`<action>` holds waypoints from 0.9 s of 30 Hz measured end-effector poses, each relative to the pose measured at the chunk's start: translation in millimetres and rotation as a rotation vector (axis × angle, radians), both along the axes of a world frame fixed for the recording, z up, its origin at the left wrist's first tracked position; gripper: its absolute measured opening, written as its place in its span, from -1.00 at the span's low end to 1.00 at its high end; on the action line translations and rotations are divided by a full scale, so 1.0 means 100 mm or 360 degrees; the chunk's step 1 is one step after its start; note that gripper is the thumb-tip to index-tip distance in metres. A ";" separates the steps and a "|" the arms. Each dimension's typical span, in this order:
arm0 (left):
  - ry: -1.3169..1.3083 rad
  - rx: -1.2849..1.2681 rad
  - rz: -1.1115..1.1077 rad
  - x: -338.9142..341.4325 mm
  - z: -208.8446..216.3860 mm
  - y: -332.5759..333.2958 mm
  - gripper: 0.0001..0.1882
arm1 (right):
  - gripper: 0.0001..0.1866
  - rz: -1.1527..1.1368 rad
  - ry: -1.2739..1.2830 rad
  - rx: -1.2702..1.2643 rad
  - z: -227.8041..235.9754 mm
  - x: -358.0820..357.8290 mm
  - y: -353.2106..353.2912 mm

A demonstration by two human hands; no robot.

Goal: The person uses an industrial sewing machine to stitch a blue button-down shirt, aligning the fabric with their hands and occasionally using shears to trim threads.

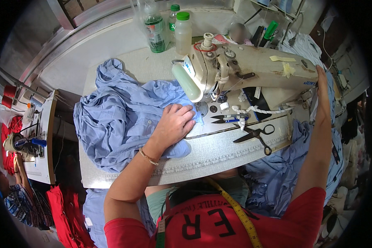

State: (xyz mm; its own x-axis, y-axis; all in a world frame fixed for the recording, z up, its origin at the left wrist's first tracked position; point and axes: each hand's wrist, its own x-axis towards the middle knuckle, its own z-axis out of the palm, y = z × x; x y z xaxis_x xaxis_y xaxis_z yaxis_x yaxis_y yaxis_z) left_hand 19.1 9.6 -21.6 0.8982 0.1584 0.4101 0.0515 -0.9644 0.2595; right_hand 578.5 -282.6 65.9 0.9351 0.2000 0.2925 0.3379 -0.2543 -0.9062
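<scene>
A light blue shirt (pixel 124 111) lies bunched over the left of the sewing table, one edge reaching the needle area. My left hand (pixel 177 124) presses on it with bent fingers, just left of the needle of the beige sewing machine (pixel 256 66). At the machine's far right end, where the handwheel would be, my right hand (pixel 322 87) lies along the housing with its fingers stretched; the wheel is mostly hidden. Black scissors (pixel 258 137) lie apart on the table right of my left hand. Thread snips (pixel 229 119) with a blue part sit closer to the needle.
Plastic bottles (pixel 183 35) stand behind the machine. A white cord (pixel 262 110) crosses the machine bed. More blue garments (pixel 273 177) hang at my right below the table edge. A co-worker's arm (pixel 24 177) shows beside another machine at far left, near red cloth (pixel 68 215).
</scene>
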 end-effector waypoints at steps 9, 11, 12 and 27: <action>-0.0020 -0.0023 0.0007 0.01 -0.01 -0.01 -0.72 | -0.45 -0.0067 0.0085 -0.0062 0.02 0.05 -0.03; -0.0031 -0.0080 0.0006 0.01 -0.03 -0.01 -0.71 | -0.45 -0.0054 0.0105 -0.0055 -0.03 0.12 -0.11; -0.0018 -0.0063 0.0022 0.00 -0.03 -0.01 -0.71 | -0.45 -0.0097 0.0051 0.0153 -0.15 0.03 -0.04; 0.0200 0.0028 0.0168 -0.12 0.00 -0.13 -0.46 | -0.51 -0.0105 -0.0001 0.0875 -0.68 -0.19 0.02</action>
State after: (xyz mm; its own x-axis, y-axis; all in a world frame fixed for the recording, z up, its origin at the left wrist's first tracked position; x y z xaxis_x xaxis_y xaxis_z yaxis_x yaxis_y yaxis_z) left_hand 7.2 -3.1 -21.7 0.9213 0.2486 0.2990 0.1841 -0.9562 0.2277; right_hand 559.1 -280.4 -2.2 0.9404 -0.0414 0.3376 0.3376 0.2355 -0.9114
